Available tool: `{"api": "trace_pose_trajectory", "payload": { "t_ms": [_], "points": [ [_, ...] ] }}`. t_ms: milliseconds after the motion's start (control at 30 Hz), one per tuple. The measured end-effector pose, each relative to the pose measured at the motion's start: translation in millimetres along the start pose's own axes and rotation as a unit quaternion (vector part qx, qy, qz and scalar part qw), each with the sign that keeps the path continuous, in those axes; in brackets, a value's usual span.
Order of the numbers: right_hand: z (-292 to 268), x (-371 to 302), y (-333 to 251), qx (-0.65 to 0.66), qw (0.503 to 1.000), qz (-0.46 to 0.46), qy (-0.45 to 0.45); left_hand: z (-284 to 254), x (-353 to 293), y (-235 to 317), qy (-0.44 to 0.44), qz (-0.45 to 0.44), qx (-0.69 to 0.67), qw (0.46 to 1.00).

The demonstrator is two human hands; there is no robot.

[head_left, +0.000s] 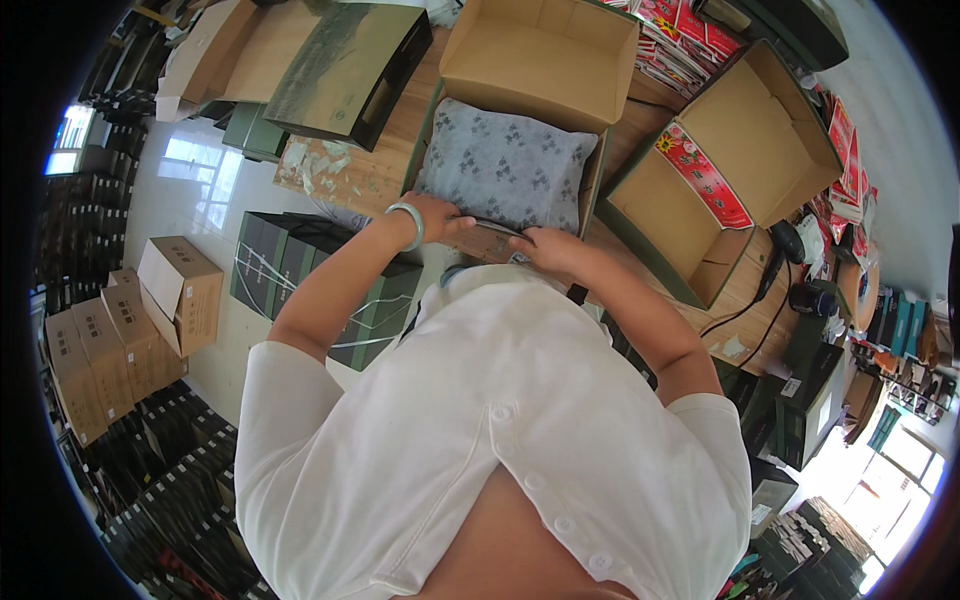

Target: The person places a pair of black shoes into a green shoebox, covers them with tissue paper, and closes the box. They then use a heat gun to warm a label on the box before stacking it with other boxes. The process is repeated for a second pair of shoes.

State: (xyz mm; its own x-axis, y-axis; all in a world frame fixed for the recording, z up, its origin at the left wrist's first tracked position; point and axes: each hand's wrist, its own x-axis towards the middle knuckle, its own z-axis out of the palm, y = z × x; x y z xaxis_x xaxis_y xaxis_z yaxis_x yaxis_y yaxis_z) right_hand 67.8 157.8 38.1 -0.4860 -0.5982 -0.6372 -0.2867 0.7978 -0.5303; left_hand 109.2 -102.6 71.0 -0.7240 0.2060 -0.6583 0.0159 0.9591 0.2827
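A soft bundle wrapped in pale grey, dark-patterned tissue paper (505, 165) fills an open shoebox (545, 55), whose tan lid is raised at the far side. My left hand (437, 218), with a pale bangle at its wrist, is at the box's near left corner. My right hand (552, 247) is nearer me, at the near right. Between them runs a thin dark strip (492, 228) along the bundle's near edge, and the fingers of both hands are closed on its ends. Whether it belongs to the box or is loose, I cannot tell.
A second open box (690, 215) with a red printed card (703, 175) lies to the right. Beside it is a dark corded device (785, 242). A dark green box (345, 75) stands at the table's left. Brown cartons (180, 290) and green boxes (275, 255) are on the floor.
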Motion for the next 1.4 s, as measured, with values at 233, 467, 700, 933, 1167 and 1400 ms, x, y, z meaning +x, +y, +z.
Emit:
{"api": "trace_pose_trajectory", "payload": {
  "t_ms": [233,467,700,933,1167,1400],
  "points": [
    [-5,-24,4,0.045,0.998,0.025,0.02,1,-17,-12,0.03,-0.013,0.093,0.995],
    [2,-5,8,0.054,0.997,0.056,0.025,6,14,-31,-0.019,-0.013,0.067,0.997],
    [-106,-74,87,0.157,0.884,0.109,0.426,19,-36,-34,0.298,-0.02,-0.092,0.95],
    [-136,-81,276,-0.156,0.812,0.328,0.456,85,0,-25,0.451,-0.035,-0.24,0.859],
    [-124,-74,270,-0.211,0.798,0.331,0.457,102,10,-18,0.489,-0.087,-0.242,0.833],
    [-120,-78,299,-0.207,0.808,0.278,0.476,96,11,-17,0.502,-0.075,-0.249,0.825]
  ]
}}
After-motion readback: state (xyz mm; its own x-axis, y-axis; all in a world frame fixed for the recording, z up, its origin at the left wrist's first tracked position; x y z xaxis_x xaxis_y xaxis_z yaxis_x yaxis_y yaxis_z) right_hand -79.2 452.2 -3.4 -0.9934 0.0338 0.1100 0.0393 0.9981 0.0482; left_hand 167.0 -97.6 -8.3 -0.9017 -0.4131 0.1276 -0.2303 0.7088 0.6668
